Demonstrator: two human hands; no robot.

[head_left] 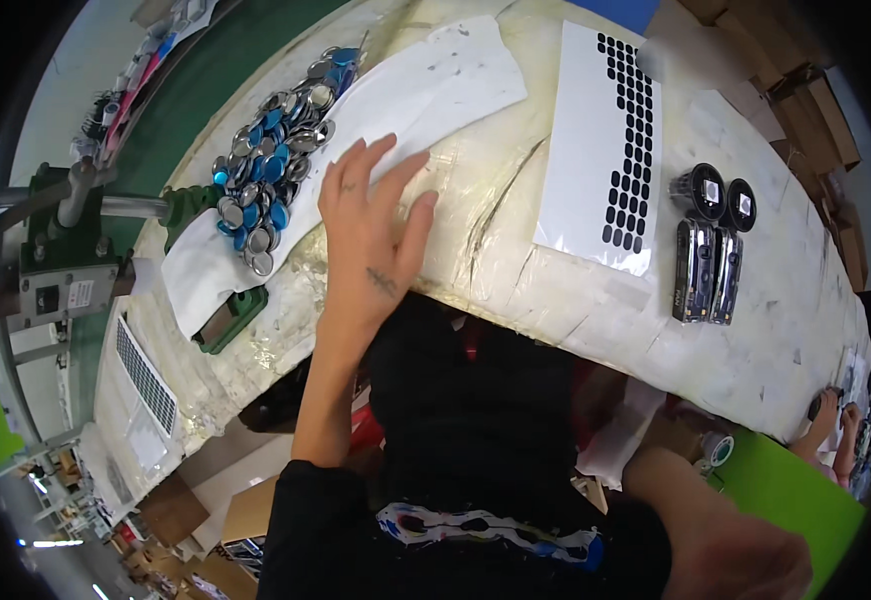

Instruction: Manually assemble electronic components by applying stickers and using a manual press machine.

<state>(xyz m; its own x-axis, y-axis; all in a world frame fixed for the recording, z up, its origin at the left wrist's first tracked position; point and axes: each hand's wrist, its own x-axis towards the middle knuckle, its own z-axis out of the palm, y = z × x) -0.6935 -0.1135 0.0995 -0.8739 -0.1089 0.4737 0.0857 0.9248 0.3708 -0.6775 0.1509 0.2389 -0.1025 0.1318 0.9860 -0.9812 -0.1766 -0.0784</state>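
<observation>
My left hand (pixel 371 225) is over the table, back upward and fingers spread, with nothing visible in it. Just left of its fingertips lies a heap of small round metal caps (pixel 274 160), silver and blue, piled on a white cloth (pixel 436 85). The cloth runs from the far middle to the near left, passing by my fingers. At the lower right, off the table, my right hand (pixel 756 560) hangs low beside my body. It is smeared by motion, so its fingers cannot be made out.
A white sheet of black oval stickers (pixel 636 130) lies right of centre. Beyond it are two round black pieces (pixel 706 190) and two black oblong pieces (pixel 696 270). A green metal machine (pixel 66 250) stands at left. Another person's hands (pixel 831 425) work far right.
</observation>
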